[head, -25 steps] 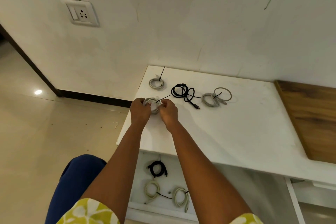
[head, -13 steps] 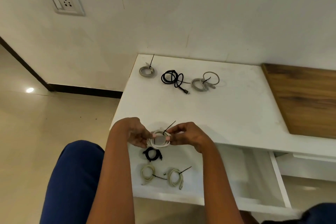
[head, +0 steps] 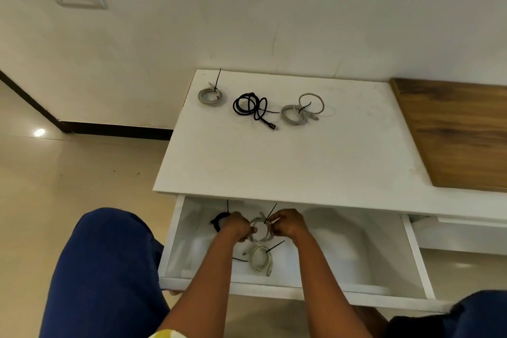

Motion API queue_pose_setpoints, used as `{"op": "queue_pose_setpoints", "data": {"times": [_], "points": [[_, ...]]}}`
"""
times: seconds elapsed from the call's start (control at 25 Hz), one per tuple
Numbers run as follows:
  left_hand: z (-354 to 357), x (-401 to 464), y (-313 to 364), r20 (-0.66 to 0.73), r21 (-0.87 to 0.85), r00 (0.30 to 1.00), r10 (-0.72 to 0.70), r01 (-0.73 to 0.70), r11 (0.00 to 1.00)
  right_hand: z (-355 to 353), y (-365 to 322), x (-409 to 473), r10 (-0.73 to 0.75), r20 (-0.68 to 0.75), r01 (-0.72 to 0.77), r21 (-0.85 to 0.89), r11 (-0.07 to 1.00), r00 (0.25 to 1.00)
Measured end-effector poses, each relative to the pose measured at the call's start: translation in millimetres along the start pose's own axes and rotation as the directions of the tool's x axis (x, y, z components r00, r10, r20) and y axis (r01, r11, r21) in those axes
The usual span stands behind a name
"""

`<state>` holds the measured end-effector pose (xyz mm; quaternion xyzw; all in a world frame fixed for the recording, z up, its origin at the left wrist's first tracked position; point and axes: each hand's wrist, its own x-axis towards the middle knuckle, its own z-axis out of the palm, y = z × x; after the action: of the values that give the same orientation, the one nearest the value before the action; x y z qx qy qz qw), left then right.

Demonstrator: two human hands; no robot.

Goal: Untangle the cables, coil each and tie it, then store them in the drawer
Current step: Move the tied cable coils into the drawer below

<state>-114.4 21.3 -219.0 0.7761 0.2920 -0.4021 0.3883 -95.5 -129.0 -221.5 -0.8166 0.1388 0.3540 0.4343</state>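
Both hands, left hand [head: 236,226] and right hand [head: 288,223], pinched a tied white cable coil [head: 260,230] above the open drawer [head: 417,255], near its back edge, apparently for storing.

Your forearms are bare from the bottom edge of the frame up to both hands, left [head: 236,228] and right [head: 288,223], with no rings, watch or bracelet showing. A scrap of yellow sleeve [head: 164,334] with a pale print shows at your left arm. Your trousers [head: 101,269] are plain dark blue.
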Motion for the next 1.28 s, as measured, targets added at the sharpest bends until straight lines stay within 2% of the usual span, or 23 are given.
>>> {"op": "queue_pose_setpoints", "data": {"times": [0.12, 0.2, 0.32, 0.44, 0.6, 0.72, 0.8, 0.84, 1.0, 1.08, 1.2, 1.28], "points": [[11, 23, -2, 0.005, 0.072, 1.000, -0.017, 0.017, 0.997, 16, 21, 26, 0.036, -0.069, -0.033, 0.057, 0.998, 0.997], [14, 38, -6, 0.058, 0.066, 0.998, 0.006, -0.010, 0.998, 23, 29, 37, 0.013, -0.036, -0.012, 0.025, 1.000, 0.999], [22, 47, -18, -0.009, -0.036, 0.997, 0.077, -0.077, 0.996, 33, 36, 47, 0.050, 0.012, -0.052, 0.148, 0.988, 0.999], [29, 56, -26, 0.030, -0.029, 0.992, 0.119, -0.119, 0.993, 40, 43, 56, 0.080, 0.045, -0.088, 0.200, 0.976, 0.996], [28, 52, -26, 0.068, -0.108, 0.988, 0.135, -0.127, 0.986, 43, 50, 60, 0.086, 0.075, -0.099, 0.181, 0.979, 0.993], [18, 51, -21, -0.005, -0.073, 0.991, 0.132, -0.132, 0.989, 36, 42, 54, 0.094, 0.057, -0.098, 0.087, 0.991, 0.994], [6, 46, -15, -0.056, -0.092, 0.989, 0.137, -0.142, 0.986, 27, 27, 45, 0.051, 0.056, -0.048, -0.051, 0.997, 0.997], [0, 39, -10, -0.037, -0.098, 0.991, 0.130, -0.133, 0.986, 23, 18, 38, 0.009, 0.074, 0.000, -0.127, 0.992, 0.997], [-33, -7, 9, 0.175, -0.070, 0.977, 0.125, -0.114, 0.991, 10, -24, -1, -0.105, 0.180, 0.156, -0.299, 0.942, 0.978], [-49, -35, 14, 0.279, -0.117, 0.955, 0.102, -0.071, 0.991, 4, -44, -25, -0.124, 0.286, 0.231, -0.377, 0.897, 0.950], [-80, -75, 16, 0.367, -0.201, 0.924, 0.105, -0.032, 0.979, -10, -80, -60, -0.185, 0.416, 0.321, -0.284, 0.904, 0.890], [-105, -94, 19, 0.281, -0.248, 0.928, 0.245, -0.177, 0.952, -19, -104, -73, -0.271, 0.408, 0.368, -0.182, 0.912, 0.872]]}}
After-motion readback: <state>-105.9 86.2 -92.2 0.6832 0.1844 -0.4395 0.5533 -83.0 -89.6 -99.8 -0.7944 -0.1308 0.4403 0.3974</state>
